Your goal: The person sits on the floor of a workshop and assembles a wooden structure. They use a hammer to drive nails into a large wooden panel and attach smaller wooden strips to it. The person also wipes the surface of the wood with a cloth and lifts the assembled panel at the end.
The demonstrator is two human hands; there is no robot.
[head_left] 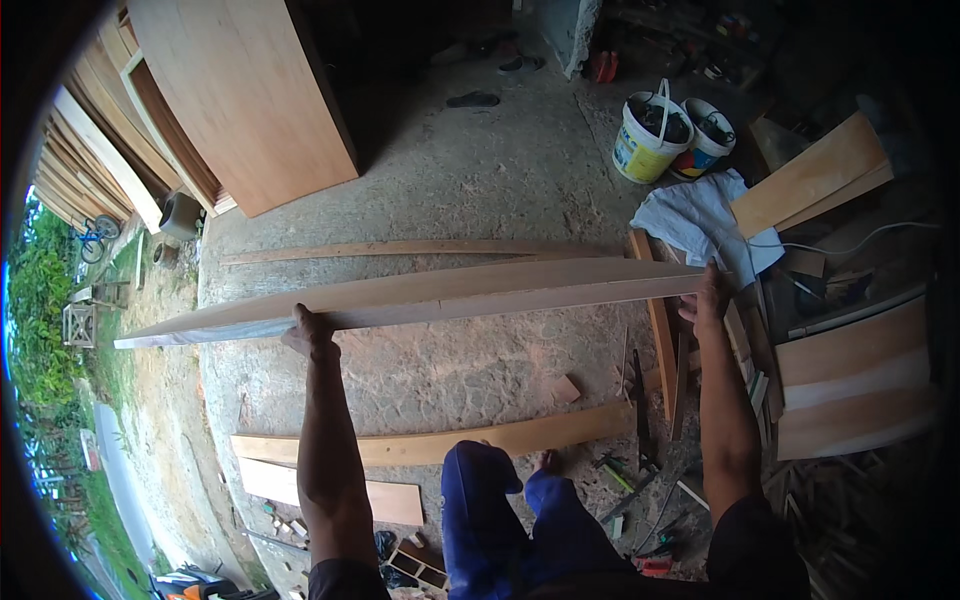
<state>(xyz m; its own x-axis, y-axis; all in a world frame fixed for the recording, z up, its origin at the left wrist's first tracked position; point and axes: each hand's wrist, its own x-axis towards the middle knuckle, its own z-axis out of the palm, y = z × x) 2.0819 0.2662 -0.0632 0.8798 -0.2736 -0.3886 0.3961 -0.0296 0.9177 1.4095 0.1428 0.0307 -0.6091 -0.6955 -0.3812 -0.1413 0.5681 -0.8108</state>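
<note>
I hold a long pale wooden board [450, 293] up in front of me, running from far left to right across the view. My left hand [310, 333] grips its near edge left of the middle. My right hand [708, 298] holds its right end. The board hangs above the concrete floor, tilted slightly down to the left. My blue-trousered legs [520, 520] stand below it.
A thin strip [400, 249] lies on the floor beyond the board; planks [440, 445] lie near my feet. Large plywood sheets [250, 100] lean at the back left. Two buckets [670, 135], a white cloth [700, 220], stacked boards [850, 375] and hand tools [640, 490] crowd the right.
</note>
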